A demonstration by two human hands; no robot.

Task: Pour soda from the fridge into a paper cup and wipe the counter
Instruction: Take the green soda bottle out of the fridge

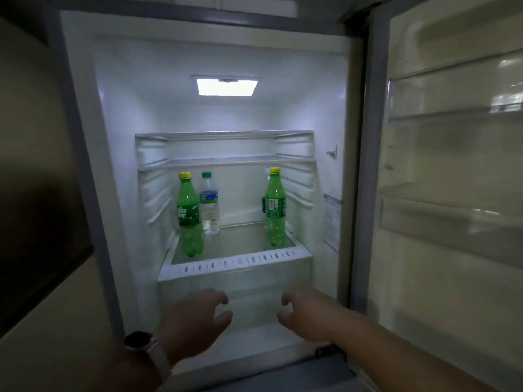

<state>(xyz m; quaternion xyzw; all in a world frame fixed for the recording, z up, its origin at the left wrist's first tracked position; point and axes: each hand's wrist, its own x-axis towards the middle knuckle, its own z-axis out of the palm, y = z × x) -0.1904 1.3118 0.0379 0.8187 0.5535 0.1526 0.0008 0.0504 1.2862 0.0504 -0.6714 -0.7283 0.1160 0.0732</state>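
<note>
**Hands.** Nearest to me, the left hand [195, 315] and the right hand [305, 312] are hovering side by side, low in the fridge opening. Their fingers are loosely curved and parted, and both are holding nothing. A dark wristwatch on a pale strap [140, 341] is sitting on the left wrist. With both hands reaching in together, one could be knocking a bottle while the other is closing on its target.

**Just beyond the fingertips.** A clear plastic drawer [254, 281] is sitting here. I cannot tell whether the fingers are brushing its front or stopping short. Just above the hands, a white slotted shelf edge [235, 264] is running across. A bottle dragged rather than lifted could be catching on that lip and toppling.

**Above and beyond the left hand.** A green plastic soda bottle with a yellow cap [189, 216] is standing upright on the shelf. A clear water bottle with a green cap [209, 205] is standing just behind it, close enough that I am flagging a wrong pick or a knock-over.

**Above and beyond the right hand.** A second green yellow-capped soda bottle [275, 210] is standing upright, well apart from the other two. I am judging that chilled plastic may be slick, and that jolted soda could be foaming on opening.

**Farthest back.** A white rectangular ceiling lamp [227, 86] is glowing. To the right of the right hand, the open fridge door [452, 165] is standing wide. No paper cup or counter is showing.
</note>
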